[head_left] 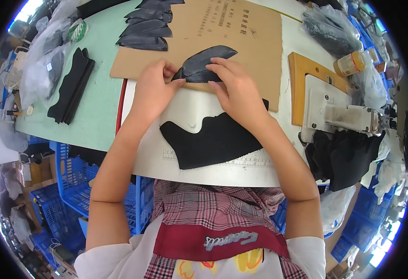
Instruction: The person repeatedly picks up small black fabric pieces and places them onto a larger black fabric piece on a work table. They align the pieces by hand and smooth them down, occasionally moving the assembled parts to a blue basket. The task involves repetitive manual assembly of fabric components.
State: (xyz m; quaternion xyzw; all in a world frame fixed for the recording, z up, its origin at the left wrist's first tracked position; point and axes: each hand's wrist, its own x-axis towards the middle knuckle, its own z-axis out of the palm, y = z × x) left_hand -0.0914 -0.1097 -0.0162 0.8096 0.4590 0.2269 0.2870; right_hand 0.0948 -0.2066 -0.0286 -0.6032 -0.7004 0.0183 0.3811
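Observation:
A curved, dark leather-like piece (204, 63) lies over the near edge of a brown cardboard sheet (264, 51), between my two hands. My left hand (155, 86) pinches its left end between thumb and curled fingers. At the right side, the thumb and fingers of my right hand (235, 88) grip its edge, with the fingertips resting on top. Closer to me, a black cut piece (213, 142) with a wavy edge lies flat on the white table (148, 167), partly under my right forearm. Several similar dark pieces (145, 30) overlap in a row on the cardboard's far left.
On the left, a stack of black pieces (72, 86) lies on a green mat (99, 93). A sewing machine (341, 114) stands to the right beside a yellow wooden board (301, 69) and a jar (350, 63). Black pieces (348, 156) hang below it. Blue crates (73, 174) sit under the table.

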